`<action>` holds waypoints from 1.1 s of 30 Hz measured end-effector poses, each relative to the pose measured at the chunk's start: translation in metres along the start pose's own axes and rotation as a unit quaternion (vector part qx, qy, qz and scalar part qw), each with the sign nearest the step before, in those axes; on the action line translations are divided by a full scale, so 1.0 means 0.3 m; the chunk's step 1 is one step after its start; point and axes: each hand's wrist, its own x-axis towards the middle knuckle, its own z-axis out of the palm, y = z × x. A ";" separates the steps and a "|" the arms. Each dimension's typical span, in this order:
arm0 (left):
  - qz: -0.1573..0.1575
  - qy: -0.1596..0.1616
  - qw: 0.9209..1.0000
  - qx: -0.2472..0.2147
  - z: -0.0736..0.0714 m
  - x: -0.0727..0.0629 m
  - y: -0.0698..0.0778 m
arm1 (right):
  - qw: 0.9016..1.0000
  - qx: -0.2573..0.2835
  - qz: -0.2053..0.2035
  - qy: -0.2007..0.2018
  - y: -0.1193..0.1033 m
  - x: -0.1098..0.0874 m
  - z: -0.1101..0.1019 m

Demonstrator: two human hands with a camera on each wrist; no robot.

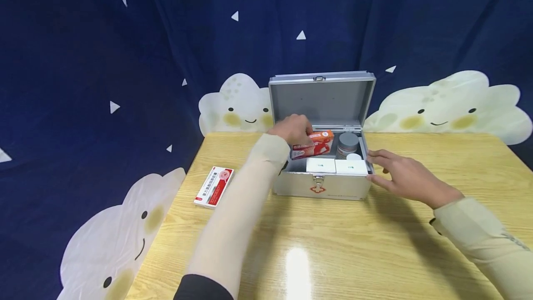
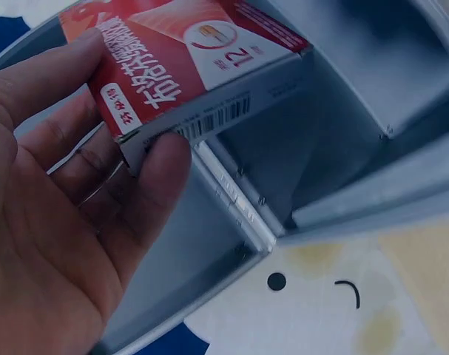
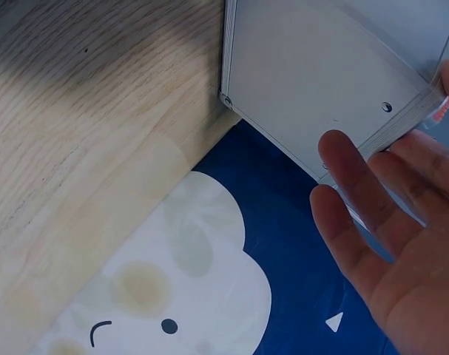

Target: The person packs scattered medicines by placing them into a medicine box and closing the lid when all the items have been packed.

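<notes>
In the head view, an aluminium first-aid case (image 1: 341,191) stands on the table with its lid (image 1: 325,101) raised. My left hand (image 1: 293,128) reaches over the case and grips a red and orange medicine box (image 1: 318,145) by one end. The left wrist view shows thumb and fingers on either side of this box (image 2: 172,59), above the case's inside. My right hand (image 1: 408,179) rests its fingertips at the case's right side. In the right wrist view its fingers (image 3: 351,174) lie fairly straight along the case wall (image 3: 313,81).
Inside the case are two white boxes (image 1: 320,165) along the front and a grey-lidded jar (image 1: 348,145) at the right, beside a white round cap (image 1: 354,157). A white and red medicine box (image 1: 214,186) lies left on the table (image 1: 333,249). A blue curtain (image 1: 250,36) hangs behind.
</notes>
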 end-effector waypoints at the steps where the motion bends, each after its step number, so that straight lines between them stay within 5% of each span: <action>1: -0.001 -0.004 1.000 0.000 0.004 0.007 0.006 | 1.000 0.000 0.000 0.000 0.002 -0.001 -0.001; 18: 0.010 -0.095 0.995 -0.003 0.049 0.060 0.062 | 1.000 0.002 -0.007 0.001 0.007 0.006 0.000; 27: -0.019 -0.170 0.985 -0.015 0.064 0.065 0.074 | 1.000 0.009 0.001 -0.002 0.002 0.008 -0.001; 33: -0.031 -0.180 0.983 -0.003 0.070 0.069 0.085 | 1.000 0.004 0.003 0.000 -0.001 -0.001 -0.001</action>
